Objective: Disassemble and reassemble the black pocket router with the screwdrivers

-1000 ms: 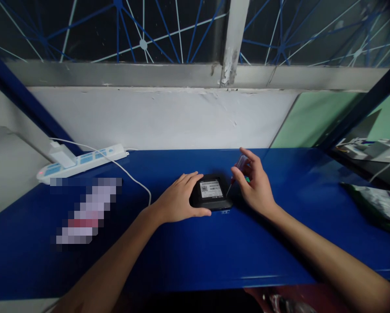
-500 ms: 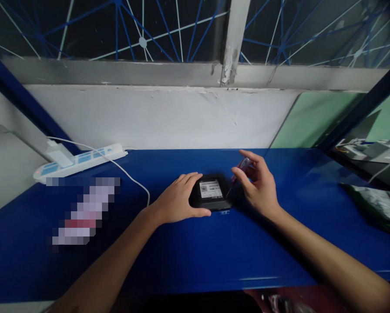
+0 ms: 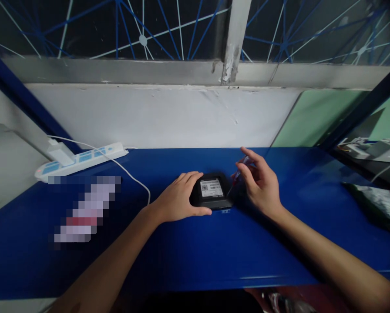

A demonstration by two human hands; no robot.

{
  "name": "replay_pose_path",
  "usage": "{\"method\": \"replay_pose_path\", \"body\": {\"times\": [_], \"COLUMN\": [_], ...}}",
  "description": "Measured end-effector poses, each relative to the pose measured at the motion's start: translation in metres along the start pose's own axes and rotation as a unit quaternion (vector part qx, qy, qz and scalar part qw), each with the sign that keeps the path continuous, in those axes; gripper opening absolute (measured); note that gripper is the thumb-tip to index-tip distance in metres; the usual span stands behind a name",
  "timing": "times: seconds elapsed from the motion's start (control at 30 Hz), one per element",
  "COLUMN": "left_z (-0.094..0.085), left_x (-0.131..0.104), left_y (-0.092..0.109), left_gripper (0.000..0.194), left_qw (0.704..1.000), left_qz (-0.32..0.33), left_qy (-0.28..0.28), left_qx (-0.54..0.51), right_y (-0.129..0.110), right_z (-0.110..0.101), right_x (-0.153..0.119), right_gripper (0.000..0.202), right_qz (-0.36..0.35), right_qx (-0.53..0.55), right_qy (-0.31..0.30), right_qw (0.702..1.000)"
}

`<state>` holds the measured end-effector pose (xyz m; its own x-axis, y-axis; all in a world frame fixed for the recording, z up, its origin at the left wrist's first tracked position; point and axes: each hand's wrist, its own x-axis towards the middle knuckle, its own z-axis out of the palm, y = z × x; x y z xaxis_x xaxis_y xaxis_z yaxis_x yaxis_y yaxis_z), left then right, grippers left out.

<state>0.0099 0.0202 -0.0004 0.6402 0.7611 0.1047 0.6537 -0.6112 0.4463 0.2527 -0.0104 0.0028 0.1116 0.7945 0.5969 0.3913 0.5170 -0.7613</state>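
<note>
A flat black device [image 3: 211, 202] with a white printed label [image 3: 210, 188] lies on the blue table. My left hand [image 3: 178, 198] grips it from the left, thumb along the near edge and fingers over the far edge. At its right side is a small screwdriver [image 3: 236, 177] with a clear and red handle, tilted, its thin shaft pointing down to the device's right edge. My right hand [image 3: 262, 182] holds the screwdriver by its handle, forefinger raised; the fingers partly hide the handle. Whether the tip sits in a screw is too small to tell.
A white power strip [image 3: 84, 161] with a plugged-in adapter [image 3: 60, 152] lies at the back left, its white cable [image 3: 129, 171] trailing toward my left hand. A blurred-out item [image 3: 87, 208] is on the left. A green-and-white packet [image 3: 378, 204] lies at the right edge.
My right hand has shifted slightly, its thumb and forefinger having moved on the screwdriver handle. The left hand and the device stay in place.
</note>
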Motion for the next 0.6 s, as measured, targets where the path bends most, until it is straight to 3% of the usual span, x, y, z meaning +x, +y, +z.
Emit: {"method": "replay_pose_path", "body": {"times": [0.17,0.43,0.6], "left_z": [-0.001,-0.0012,-0.001], "left_x": [-0.0007,0.0002,0.0], "left_y": [0.0022,0.0008,0.0003], "left_gripper": [0.104,0.104,0.103], "left_qw": [1.0,1.0,1.0], "left_qz": [-0.008,-0.008,-0.001], "left_qy": [-0.002,-0.008,-0.003], "left_qx": [0.001,0.002,-0.002], "right_y": [0.0017,0.0038,0.0068], "right_z": [-0.0022,0.0003,0.0014], "right_x": [0.0017,-0.0002,-0.0003], "right_gripper": [0.035,0.044,0.048], "right_qz": [-0.025,-0.006,-0.002], "right_qx": [-0.088,0.054,0.04], "right_qy": [0.024,-0.019,-0.02], "right_qw": [0.996,0.998,0.999]}}
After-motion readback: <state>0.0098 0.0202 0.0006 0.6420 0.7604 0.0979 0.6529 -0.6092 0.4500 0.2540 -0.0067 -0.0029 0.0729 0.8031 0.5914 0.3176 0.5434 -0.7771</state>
